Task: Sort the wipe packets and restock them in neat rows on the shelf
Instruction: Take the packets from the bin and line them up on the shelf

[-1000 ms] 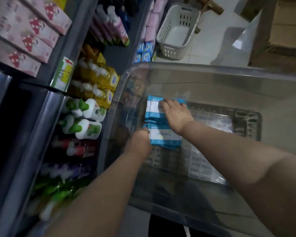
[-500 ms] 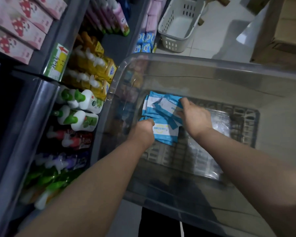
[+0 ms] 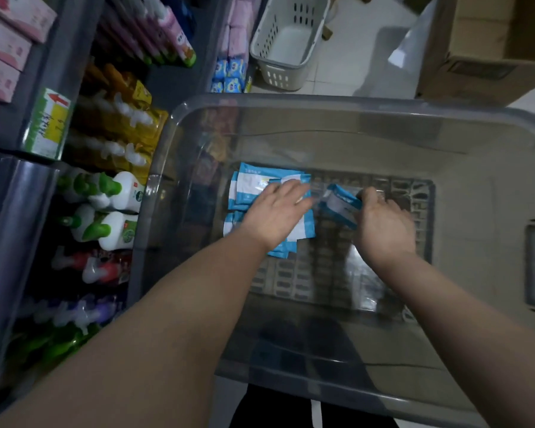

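Several packets (image 3: 250,183) lie in the bin (image 3: 291,101); left hand (image 3: 275,211) rests flat on them, right hand (image 3: 383,223) grasps a stack (image 3: 340,205).

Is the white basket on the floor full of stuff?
No, the white basket shows only its bare bottom, with nothing lying inside it.

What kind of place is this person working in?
Probably a small shop's toiletries aisle: shelves lined with pump bottles, a price label on one shelf's edge, and a plastic shopping basket standing nearby.
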### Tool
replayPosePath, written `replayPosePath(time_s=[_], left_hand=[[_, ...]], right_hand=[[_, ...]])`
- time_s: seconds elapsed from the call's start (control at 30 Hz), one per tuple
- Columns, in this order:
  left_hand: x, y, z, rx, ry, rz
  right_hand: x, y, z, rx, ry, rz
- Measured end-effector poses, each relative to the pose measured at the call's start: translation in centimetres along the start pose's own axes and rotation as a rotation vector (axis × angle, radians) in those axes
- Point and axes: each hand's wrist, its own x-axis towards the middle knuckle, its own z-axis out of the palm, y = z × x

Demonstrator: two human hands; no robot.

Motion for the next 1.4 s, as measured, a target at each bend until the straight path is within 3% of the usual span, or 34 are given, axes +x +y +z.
replayPosePath(time_s=[0.07, 0.17, 0.27, 0.4, 0.53, 0.57, 0.67, 0.73, 0.87, 0.93, 1.0, 1.07, 1.13, 1.2, 1.23, 1.27, 1.4], left_hand=[[1.8, 0.1, -0.1, 0.162, -0.108, 0.133], [3.1, -0.4, -0.5, 0.319, -0.229, 0.129], [2.6, -0.3, -1.2, 0.367, -0.201, 0.048], [1.2, -1.3, -0.8, 0.297, -0.121, -0.231], [0.7, -2.1, -0.5, 0.308, -0.167, -0.029], [1.0, -2.1, -0.6, 0.292, -0.144, -0.062], [1.1, -1.6, -0.9, 0.199, -0.043, -0.375], [0.6, -0.6, -0.9, 0.033, -0.068, -0.607], [0.9, 1.9, -0.6, -0.609, -0.055, -1.081], [1.6, 2.5, -0.4, -0.802, -0.039, -1.212], [1.8, 2.4, -0.2, -0.712, -0.014, -1.247], [1.5, 2.0, -0.1, -0.321, 0.024, -1.067], [1.6, 1.4, -0.1, 0.003, 0.000, -0.617], [2.0, 0.6, -0.1, 0.278, -0.211, -0.082], [2.1, 0.2, -0.2, 0.399, -0.283, 0.088], [2.2, -0.1, -0.2, 0.473, -0.303, 0.155], [1.8, 0.1, -0.9, 0.532, -0.306, 0.121]], right_hand=[[-0.2, 0.4, 0.0, 0.006, -0.019, 0.033], [-0.1, 1.2, 0.6, -0.005, -0.008, 0.035], [-0.2, 1.3, 0.7, 0.044, -0.032, 0.017], [-0.6, 1.0, 0.2, 0.068, -0.048, 0.009], [-1.0, 1.1, 0.1, 0.053, -0.044, 0.018], [-1.0, 1.2, 0.2, 0.057, -0.045, 0.023], [-1.1, 1.2, 0.5, 0.075, -0.045, 0.017], [-1.2, 1.0, 0.7, 0.076, -0.043, 0.010], [-1.4, 0.9, 0.6, 0.080, -0.046, -0.008], [-1.4, 1.2, 0.6, 0.079, -0.036, -0.005], [-1.3, 1.7, 0.6, 0.081, -0.028, 0.002], [-1.2, 2.1, 0.6, 0.090, -0.029, 0.010], [-1.3, 2.4, 0.6, 0.095, -0.037, 0.008], [-1.5, 2.4, 0.5, 0.104, -0.037, 0.008], [-1.6, 2.3, 0.4, 0.107, -0.041, 0.006], [-1.7, 2.2, 0.3, 0.109, -0.048, 0.000], [-2.0, 1.6, -0.2, 0.115, -0.070, -0.036]])
